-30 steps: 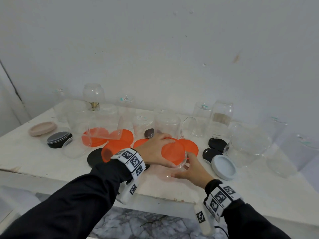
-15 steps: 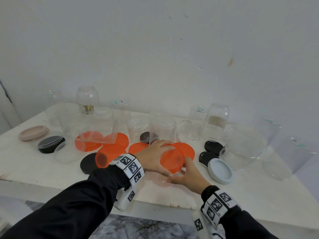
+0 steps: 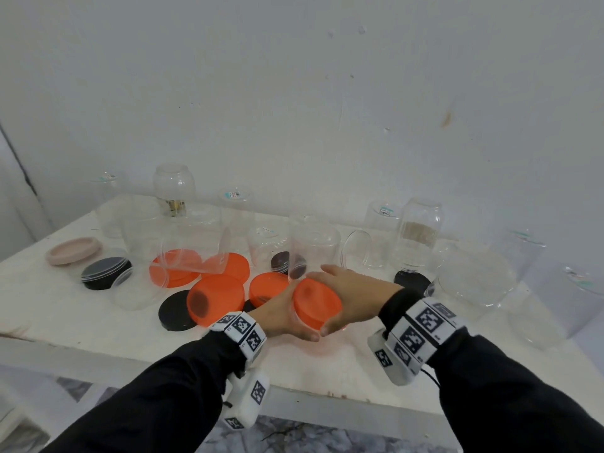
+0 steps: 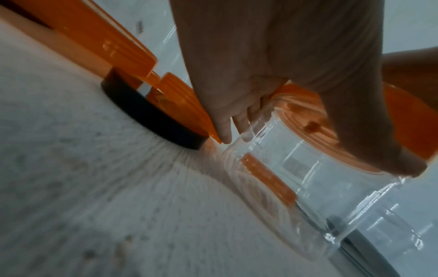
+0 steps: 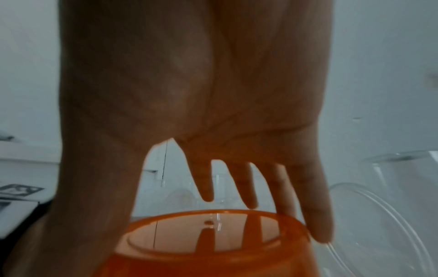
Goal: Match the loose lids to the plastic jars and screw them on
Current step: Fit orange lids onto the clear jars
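Observation:
An orange lid (image 3: 315, 304) sits on a clear plastic jar (image 4: 331, 196) near the table's front edge. My left hand (image 3: 277, 317) grips the jar from the left, its fingers (image 4: 227, 129) curled at the neck just under the lid and its thumb along the lid's rim. My right hand (image 3: 354, 300) clasps the lid from the right. The thumb (image 5: 90, 206) lies on one side of the lid (image 5: 208, 253) and the little finger (image 5: 317, 215) on the other. Its other fingers stretch straight above the lid. In the head view the jar's body is mostly hidden.
Loose orange lids (image 3: 215, 299) and black lids (image 3: 176, 310) lie left of my hands, a pink lid (image 3: 73, 255) further left, another black lid (image 3: 411, 281) to the right. Upturned clear jars (image 3: 313, 250) line the back; a wide clear jar (image 3: 474, 276) lies on the right.
My left hand has come off the lid's top and now holds the jar from the left. My right hand has risen from the jar's side to clasp the lid.

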{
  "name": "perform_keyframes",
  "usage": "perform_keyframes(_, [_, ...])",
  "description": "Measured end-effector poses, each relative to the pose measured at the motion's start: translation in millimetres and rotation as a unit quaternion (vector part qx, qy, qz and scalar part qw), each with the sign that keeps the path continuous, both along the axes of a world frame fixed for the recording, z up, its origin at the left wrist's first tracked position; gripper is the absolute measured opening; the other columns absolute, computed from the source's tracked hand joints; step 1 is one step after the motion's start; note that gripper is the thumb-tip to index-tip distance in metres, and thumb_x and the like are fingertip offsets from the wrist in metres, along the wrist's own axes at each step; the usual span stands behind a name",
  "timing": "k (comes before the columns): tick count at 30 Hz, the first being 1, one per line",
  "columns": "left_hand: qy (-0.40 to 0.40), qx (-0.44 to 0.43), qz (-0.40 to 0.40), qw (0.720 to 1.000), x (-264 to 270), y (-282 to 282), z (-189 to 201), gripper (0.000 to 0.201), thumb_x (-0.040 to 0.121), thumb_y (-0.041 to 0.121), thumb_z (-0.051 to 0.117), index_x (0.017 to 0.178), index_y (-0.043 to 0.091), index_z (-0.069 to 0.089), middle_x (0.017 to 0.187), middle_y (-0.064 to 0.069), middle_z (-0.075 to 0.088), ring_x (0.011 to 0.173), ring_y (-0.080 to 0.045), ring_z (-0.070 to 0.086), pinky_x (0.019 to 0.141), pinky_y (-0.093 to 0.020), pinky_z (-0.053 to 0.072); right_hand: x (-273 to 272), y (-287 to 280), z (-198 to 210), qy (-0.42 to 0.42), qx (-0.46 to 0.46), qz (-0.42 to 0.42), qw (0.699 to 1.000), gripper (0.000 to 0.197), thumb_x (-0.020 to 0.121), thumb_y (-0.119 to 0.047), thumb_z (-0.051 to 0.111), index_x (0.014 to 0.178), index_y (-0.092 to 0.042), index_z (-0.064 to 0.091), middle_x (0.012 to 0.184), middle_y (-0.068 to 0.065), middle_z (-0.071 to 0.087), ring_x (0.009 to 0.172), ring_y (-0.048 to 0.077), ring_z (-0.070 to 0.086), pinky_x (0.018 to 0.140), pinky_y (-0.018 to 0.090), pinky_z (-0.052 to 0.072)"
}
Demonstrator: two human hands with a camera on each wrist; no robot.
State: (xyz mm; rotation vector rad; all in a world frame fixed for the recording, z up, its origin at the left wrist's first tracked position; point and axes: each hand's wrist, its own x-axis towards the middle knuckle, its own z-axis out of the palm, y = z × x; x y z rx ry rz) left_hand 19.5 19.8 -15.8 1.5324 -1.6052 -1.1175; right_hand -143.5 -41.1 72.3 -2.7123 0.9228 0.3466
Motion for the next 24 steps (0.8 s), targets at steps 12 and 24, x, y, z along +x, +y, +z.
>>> perform_keyframes(12, [0.059,0.006,-0.012,0.998,7.6,-5.0,-7.2,0.089,0.061,0.009,0.085,0.124,0.041,0.032,0.134,0.010,0.044,0.126,-0.005,0.041,0.105,-0.023,0.034,14.4,-8.7,6.8,0.058,0.021,0.063,0.996,0.098,0.061,-0.019,0.080,0.136,-0.048,0.025,0.137,-0.010,0.023,0.121,0.022,0.033,0.092,0.046,0.047])
perform_keyframes(24, [0.048,-0.002,0.016,0.999,4.5,-2.3,-11.1,0.106,0.059,0.012,0.087,0.143,0.023,0.022,0.136,0.010,0.040,0.128,-0.006,0.037,0.110,-0.027,0.030,18.1,-1.9,13.1,0.052,-0.031,0.029,0.998,0.091,0.064,-0.054,0.076,0.139,-0.039,0.027,0.123,-0.002,0.038,0.108,0.023,0.047,0.079,0.031,0.044])
